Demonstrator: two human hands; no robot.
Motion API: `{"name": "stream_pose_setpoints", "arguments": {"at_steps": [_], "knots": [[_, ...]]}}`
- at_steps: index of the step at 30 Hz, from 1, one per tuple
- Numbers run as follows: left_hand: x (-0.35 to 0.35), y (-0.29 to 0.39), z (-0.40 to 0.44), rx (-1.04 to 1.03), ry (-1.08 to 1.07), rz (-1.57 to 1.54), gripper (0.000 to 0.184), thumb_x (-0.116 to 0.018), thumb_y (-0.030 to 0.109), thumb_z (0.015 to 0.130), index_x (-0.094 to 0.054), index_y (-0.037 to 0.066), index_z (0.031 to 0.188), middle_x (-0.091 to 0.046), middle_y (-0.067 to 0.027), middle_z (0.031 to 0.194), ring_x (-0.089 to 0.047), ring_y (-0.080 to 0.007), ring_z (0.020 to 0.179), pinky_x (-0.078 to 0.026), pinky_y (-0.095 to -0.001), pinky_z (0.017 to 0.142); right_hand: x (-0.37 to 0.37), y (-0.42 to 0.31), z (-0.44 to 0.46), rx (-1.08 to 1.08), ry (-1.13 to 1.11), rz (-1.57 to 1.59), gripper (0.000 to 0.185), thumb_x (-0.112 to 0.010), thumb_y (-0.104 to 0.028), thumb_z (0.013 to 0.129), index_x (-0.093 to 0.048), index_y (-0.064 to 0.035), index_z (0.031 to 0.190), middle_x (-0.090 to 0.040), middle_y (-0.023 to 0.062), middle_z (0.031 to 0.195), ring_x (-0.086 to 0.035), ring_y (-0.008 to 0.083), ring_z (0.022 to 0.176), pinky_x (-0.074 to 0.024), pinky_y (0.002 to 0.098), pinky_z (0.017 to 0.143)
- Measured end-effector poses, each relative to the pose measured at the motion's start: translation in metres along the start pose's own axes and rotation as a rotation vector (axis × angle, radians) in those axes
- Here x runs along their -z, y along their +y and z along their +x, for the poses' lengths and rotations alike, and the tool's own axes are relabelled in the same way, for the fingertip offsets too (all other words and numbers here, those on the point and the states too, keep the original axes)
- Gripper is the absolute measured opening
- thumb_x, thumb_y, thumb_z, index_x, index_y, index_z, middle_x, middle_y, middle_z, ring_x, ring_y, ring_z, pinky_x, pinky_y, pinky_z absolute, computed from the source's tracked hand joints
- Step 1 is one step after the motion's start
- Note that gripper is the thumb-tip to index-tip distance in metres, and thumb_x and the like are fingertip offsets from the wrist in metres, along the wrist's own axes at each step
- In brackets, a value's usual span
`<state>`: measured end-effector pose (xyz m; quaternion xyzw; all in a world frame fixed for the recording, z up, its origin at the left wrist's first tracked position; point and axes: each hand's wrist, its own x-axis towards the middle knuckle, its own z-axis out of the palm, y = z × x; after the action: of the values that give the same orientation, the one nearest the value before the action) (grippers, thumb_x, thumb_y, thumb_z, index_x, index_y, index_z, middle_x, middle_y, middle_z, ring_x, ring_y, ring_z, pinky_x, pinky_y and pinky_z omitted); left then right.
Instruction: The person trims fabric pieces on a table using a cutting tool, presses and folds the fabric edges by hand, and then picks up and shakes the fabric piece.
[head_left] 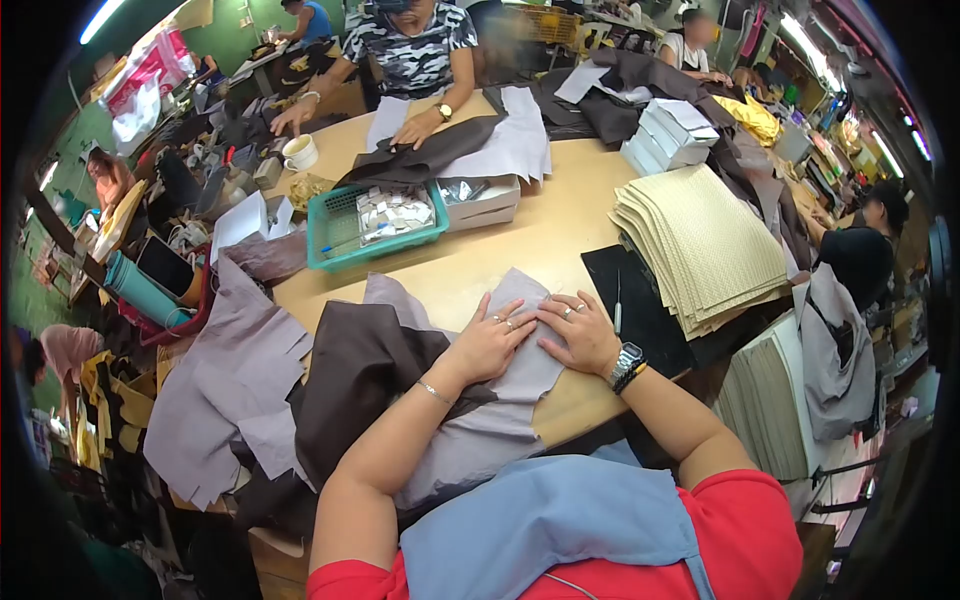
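My left hand (492, 338) lies flat with its fingers stretched out on a pale lilac-grey sheet of material (530, 375). Beside it, fingertips almost meeting, my right hand (582, 335) also rests flat on the sheet's right part. The sheet looks like fabric or the back of leather; I cannot tell which. Under and around my left forearm bunches a dark brown smooth piece (345, 385). More lilac-grey pieces (225, 375) drape over the table's left edge. To the right of my right hand, a thin pen-like tool (618, 303) lies on a black mat (600, 270).
A teal basket (325, 255) of small pale pieces stands ahead, next to a white box (490, 208). Stacked cream textured sheets (700, 245) lie at right. Across the table (575, 200), a co-worker handles dark material (430, 150) near a mug (300, 152).
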<state>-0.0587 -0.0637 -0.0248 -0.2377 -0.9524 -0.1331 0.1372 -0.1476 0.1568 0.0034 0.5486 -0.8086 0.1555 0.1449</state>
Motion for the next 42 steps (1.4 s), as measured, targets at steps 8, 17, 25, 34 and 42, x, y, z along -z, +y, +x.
{"name": "stream_pose_setpoints", "arguments": {"at_steps": [8,17,25,34,42], "knots": [[-0.003,-0.002,0.000,0.061,-0.035,-0.024,0.049,-0.056,0.014,0.087,-0.056,0.016,0.136,-0.055,-0.0002,0.140,-0.046,-0.0195,0.136,-0.015,-0.0665,0.115,0.001,-0.001,0.000,-0.036,-0.037,-0.016,0.041,-0.067,-0.036,0.086,-0.063,-0.0125,0.119,-0.062,0.0061,0.122,-0.056,0.0253,0.119,-0.0345,0.0525,0.106],[0.000,-0.003,0.001,0.096,-0.071,-0.080,0.044,-0.056,0.013,0.087,-0.059,0.017,0.131,-0.054,0.0000,0.142,-0.043,-0.0195,0.139,-0.013,-0.0685,0.115,0.002,0.007,0.006,-0.073,-0.080,-0.015,0.041,-0.068,-0.038,0.086,-0.062,-0.0131,0.117,-0.062,0.0046,0.122,-0.056,0.0261,0.119,-0.0349,0.0607,0.106],[0.003,-0.003,0.005,0.006,-0.108,0.010,0.046,-0.055,0.013,0.085,-0.058,0.019,0.131,-0.052,0.0017,0.144,-0.036,-0.0209,0.144,-0.005,-0.0705,0.115,0.007,0.002,0.006,-0.229,-0.100,-0.076,0.051,-0.068,-0.047,0.085,-0.061,-0.0131,0.123,-0.059,0.0077,0.128,-0.051,0.0292,0.125,-0.0316,0.0681,0.106],[0.004,-0.002,0.004,0.084,-0.113,0.015,0.048,-0.055,0.019,0.088,-0.055,0.020,0.136,-0.052,0.0035,0.144,-0.041,-0.0185,0.140,-0.007,-0.0720,0.113,-0.002,0.006,0.002,-0.284,-0.054,-0.078,0.059,-0.068,-0.049,0.084,-0.058,-0.0101,0.127,-0.057,0.0110,0.133,-0.051,0.0296,0.127,-0.0302,0.0679,0.106],[0.002,-0.003,0.003,0.008,-0.050,0.073,0.045,-0.055,0.017,0.087,-0.059,0.020,0.132,-0.053,0.0042,0.141,-0.041,-0.0181,0.140,-0.008,-0.0702,0.115,-0.003,0.012,0.002,-0.118,-0.097,0.023,0.045,-0.066,-0.038,0.089,-0.058,-0.0142,0.127,-0.059,0.0059,0.131,-0.053,0.0282,0.125,-0.0294,0.0649,0.109]]}}
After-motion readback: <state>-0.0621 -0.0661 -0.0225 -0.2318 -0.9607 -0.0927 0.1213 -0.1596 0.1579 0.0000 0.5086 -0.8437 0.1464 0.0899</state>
